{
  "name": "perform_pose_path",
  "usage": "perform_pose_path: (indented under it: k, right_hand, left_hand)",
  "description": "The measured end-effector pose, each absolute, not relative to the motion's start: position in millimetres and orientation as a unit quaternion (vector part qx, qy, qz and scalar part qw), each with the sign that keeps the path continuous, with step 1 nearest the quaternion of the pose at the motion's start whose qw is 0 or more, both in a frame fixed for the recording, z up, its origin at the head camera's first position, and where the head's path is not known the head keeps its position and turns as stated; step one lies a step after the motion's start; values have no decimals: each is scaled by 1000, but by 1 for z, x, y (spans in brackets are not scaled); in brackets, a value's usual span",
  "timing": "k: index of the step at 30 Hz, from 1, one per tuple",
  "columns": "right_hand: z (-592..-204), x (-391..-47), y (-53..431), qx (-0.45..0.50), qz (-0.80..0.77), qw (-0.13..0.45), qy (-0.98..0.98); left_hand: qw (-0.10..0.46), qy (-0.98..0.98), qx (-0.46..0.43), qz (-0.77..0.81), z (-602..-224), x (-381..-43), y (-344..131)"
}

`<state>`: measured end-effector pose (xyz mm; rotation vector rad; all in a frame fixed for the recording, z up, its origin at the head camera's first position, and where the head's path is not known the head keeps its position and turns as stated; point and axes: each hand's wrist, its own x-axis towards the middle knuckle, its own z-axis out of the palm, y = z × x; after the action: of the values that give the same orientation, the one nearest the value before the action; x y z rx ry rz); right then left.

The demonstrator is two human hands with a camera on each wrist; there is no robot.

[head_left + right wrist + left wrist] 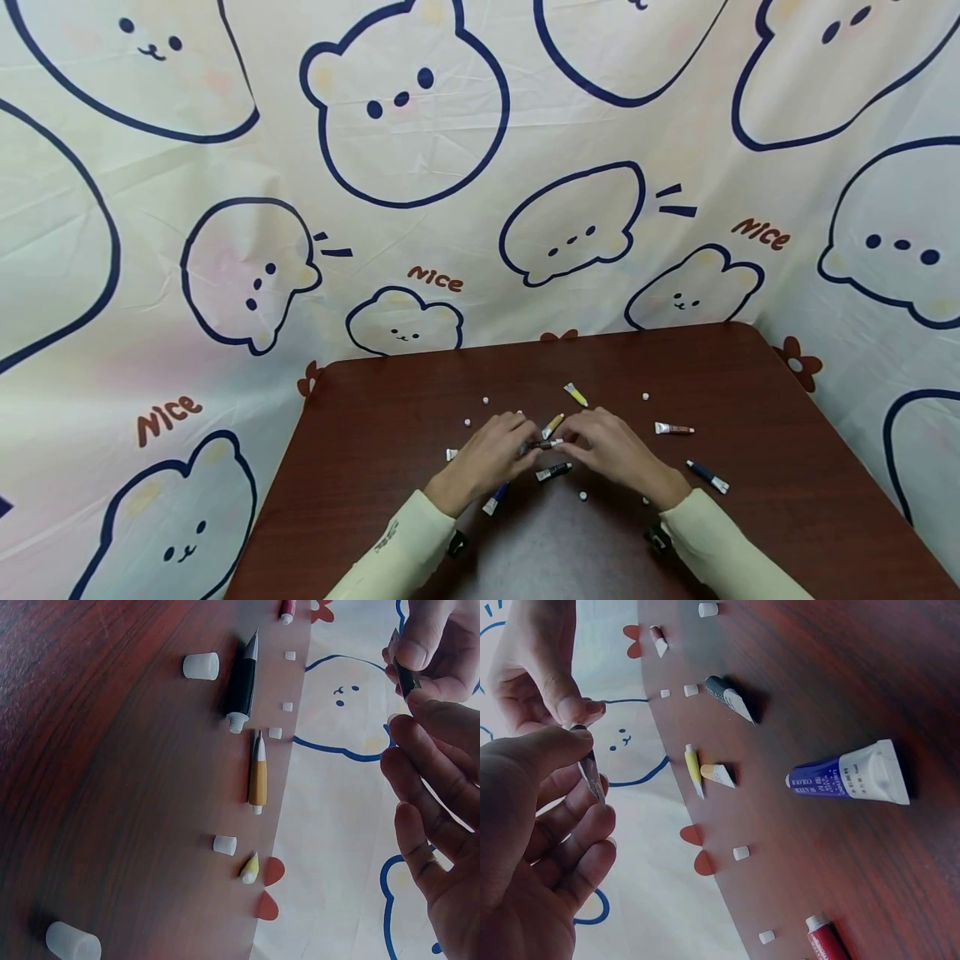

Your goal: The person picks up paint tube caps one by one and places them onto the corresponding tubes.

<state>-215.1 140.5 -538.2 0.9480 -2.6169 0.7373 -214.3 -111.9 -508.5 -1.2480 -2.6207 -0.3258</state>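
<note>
My left hand (491, 454) grips a small dark paint tube (590, 771) between thumb and fingers, raised above the table. At the tube's other end, the thumb and a finger of my right hand (611, 446) pinch it; a cap there, if any, is hidden by the fingertips. The two hands nearly meet. Just beyond them on the table lie an orange-yellow paint tube (553, 426) and a yellow tube (576, 395). Nearer to me lies a black tube (553, 472). A blue-violet tube (817, 780), uncapped, is beside my left wrist.
Several small white caps (201, 666) are scattered over the dark wooden table (405, 383). Toward the right lie a brown tube (675, 429) and a dark blue tube (708, 477). A red tube (825, 939) lies left. A printed cloth (480, 250) hangs behind the table.
</note>
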Motion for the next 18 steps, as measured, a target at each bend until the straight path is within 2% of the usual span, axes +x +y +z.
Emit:
perform_pose_path:
  k: [11, 18]
  right_hand:
    - [-541, -216, 138, 340, 254, 138, -895]
    - [-543, -217, 139, 350, 250, 139, -892]
  left_hand:
    - [108, -893, -423, -109, -506, -213, -111]
    - [133, -886, -434, -93, -506, -211, -111]
